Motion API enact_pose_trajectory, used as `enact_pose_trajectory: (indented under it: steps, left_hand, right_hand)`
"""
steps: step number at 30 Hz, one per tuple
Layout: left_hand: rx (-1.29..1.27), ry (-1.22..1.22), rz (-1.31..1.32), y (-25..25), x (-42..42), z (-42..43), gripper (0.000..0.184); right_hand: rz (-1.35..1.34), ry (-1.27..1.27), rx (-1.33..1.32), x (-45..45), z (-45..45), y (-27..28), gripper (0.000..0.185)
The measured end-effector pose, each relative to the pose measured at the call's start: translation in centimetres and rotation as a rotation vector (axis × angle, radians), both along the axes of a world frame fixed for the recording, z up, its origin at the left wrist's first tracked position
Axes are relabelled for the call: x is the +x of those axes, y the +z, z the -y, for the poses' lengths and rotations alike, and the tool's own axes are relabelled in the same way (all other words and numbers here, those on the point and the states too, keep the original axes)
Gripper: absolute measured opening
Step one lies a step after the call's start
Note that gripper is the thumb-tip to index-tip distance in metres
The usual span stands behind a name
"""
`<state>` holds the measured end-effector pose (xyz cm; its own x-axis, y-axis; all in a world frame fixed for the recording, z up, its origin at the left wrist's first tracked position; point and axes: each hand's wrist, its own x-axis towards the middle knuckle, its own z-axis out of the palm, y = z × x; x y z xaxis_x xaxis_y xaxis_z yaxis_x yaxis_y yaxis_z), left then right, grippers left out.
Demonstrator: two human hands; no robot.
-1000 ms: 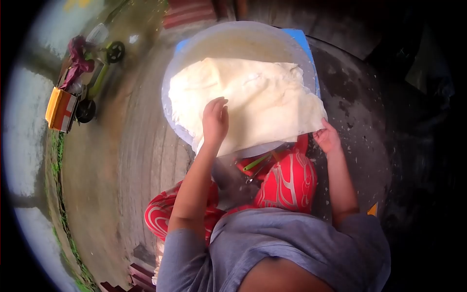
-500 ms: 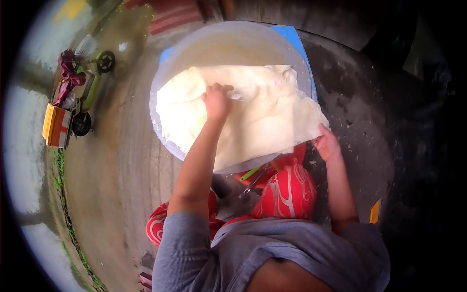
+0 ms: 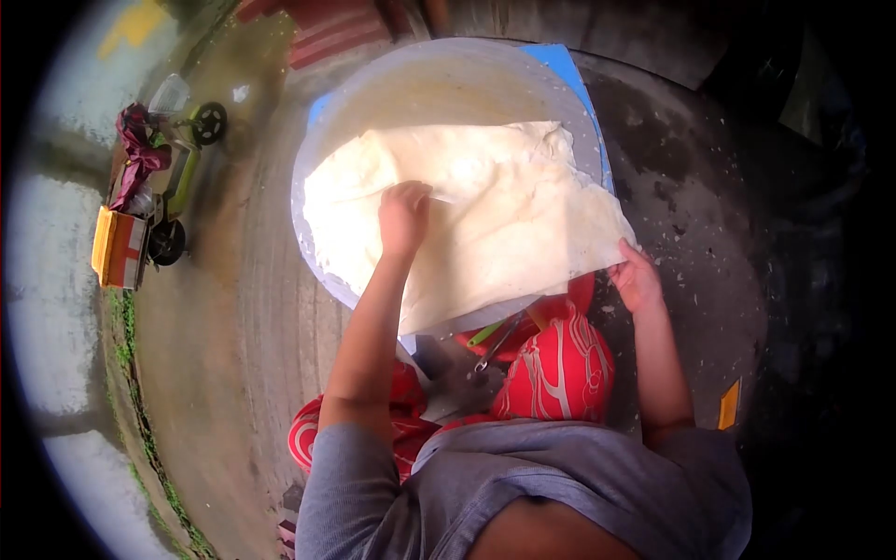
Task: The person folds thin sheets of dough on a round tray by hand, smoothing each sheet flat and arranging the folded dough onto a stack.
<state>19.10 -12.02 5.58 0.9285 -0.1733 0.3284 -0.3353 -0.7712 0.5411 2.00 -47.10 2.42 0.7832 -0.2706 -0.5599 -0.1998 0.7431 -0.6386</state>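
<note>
Clearly, in the head view, the two hands are well apart, both at a wide cream-coloured sheet (image 3: pixel 504 229). The sheet lies over the near part of a round board (image 3: pixel 429 79), with uneven folds across its top and a ragged far right side; its near edge and right corner reach past the board's rim.

The left hand (image 3: pixel 404 219) is on the left half of the sheet, fingers curled, a thin pale strip showing beside the fingertips; whether the fingers grip the sheet or only press on it, I cannot tell. The right hand (image 3: pixel 637 278) has the right corner pinched between thumb and fingers, just outside the board.

Blue corners of a support (image 3: pixel 563 70) show from under the board. Below it are red patterned trousers (image 3: pixel 565 369), a green handle (image 3: pixel 485 333) and a metal tool (image 3: pixel 483 362). A grey shirt (image 3: pixel 532 457) fills the bottom. Well off to the left stands a green scooter (image 3: pixel 187 177), near a yellow-and-white box (image 3: pixel 121 247) and a dark purple cloth (image 3: pixel 137 161).
</note>
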Motion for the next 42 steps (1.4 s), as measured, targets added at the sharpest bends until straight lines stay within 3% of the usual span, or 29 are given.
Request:
enact_pose_trajectory:
  steps: [2, 3, 6, 7, 10, 14, 16, 19, 23, 26, 27, 30, 31, 33, 34, 38, 42]
  left_hand:
    - [-0.248, 0.023, -0.260, 0.4, 0.9, 0.4, 0.021]
    - [-0.356, 0.122, -0.384, 0.3, 1.6, 0.7, 0.030]
    - [-0.325, 0.134, -0.457, 0.8, 3.4, 1.4, 0.032]
    - [-0.159, 0.163, -0.512, 2.1, 3.5, 2.3, 0.026]
    - [0.010, 0.048, -0.310, 0.3, 4.8, 2.9, 0.018]
    - [0.031, 0.015, -0.373, 0.9, 5.1, 3.3, 0.011]
    - [0.234, -0.103, -0.446, 2.1, 5.3, 3.2, 0.009]
    - [0.142, -0.015, -0.211, 2.9, 6.0, 3.5, 0.007]
    - [0.086, 0.039, -0.129, 2.1, 7.5, 4.5, 0.009]
    - [-0.121, 0.034, -0.072, 0.5, 6.3, 5.2, 0.024]
    - [-0.117, -0.034, -0.089, 1.4, 5.1, 5.2, 0.038]
    - [0.160, -0.051, 0.081, 2.6, 1.3, 4.7, 0.054]
    - [0.163, -0.045, 0.073, 3.1, -0.4, 4.3, 0.054]
    - [0.374, 0.160, -0.038, 3.7, -3.5, 3.4, 0.074]
    - [0.362, 0.156, -0.106, 3.8, -5.1, 2.3, 0.084]
    - [0.411, 0.223, -0.092, 1.8, -10.9, -1.9, 0.076]
    - [0.477, 0.243, -0.033, 0.0, -13.6, -5.1, 0.048]
  right_hand:
    - [0.009, 0.010, -0.004, 0.0, 0.0, -0.3, 0.019]
    - [0.009, 0.008, -0.004, 0.0, 0.1, -0.5, 0.019]
    - [-0.006, 0.011, -0.003, 0.0, 0.0, -0.7, 0.021]
    - [-0.022, 0.002, 0.003, 0.0, -0.1, -0.6, 0.022]
    - [-0.038, -0.016, 0.012, 0.1, -0.3, -0.6, 0.025]
    - [-0.029, -0.025, 0.004, 0.0, -0.1, -1.0, 0.026]
    - [-0.034, -0.018, 0.007, -0.1, 0.0, -1.0, 0.026]
    - [-0.009, -0.018, -0.010, 0.0, -0.2, -0.8, 0.026]
    - [0.052, -0.043, -0.084, 0.0, -0.8, -0.1, 0.026]
    - [0.060, -0.058, -0.102, 0.1, -1.0, 0.4, 0.025]
    - [0.061, -0.056, -0.099, 0.1, -1.0, 0.3, 0.025]
    - [0.075, -0.030, -0.117, -0.3, -0.7, -0.1, 0.025]
    - [0.064, -0.024, -0.115, -0.3, -0.7, -0.3, 0.025]
    - [0.055, -0.003, -0.111, -0.1, -0.7, -0.3, 0.025]
    - [0.071, -0.008, -0.111, -0.1, -0.7, -0.2, 0.025]
    - [0.082, -0.014, -0.105, -0.1, -0.9, -0.2, 0.024]
    - [0.089, -0.005, -0.085, 0.0, -0.8, -0.6, 0.024]
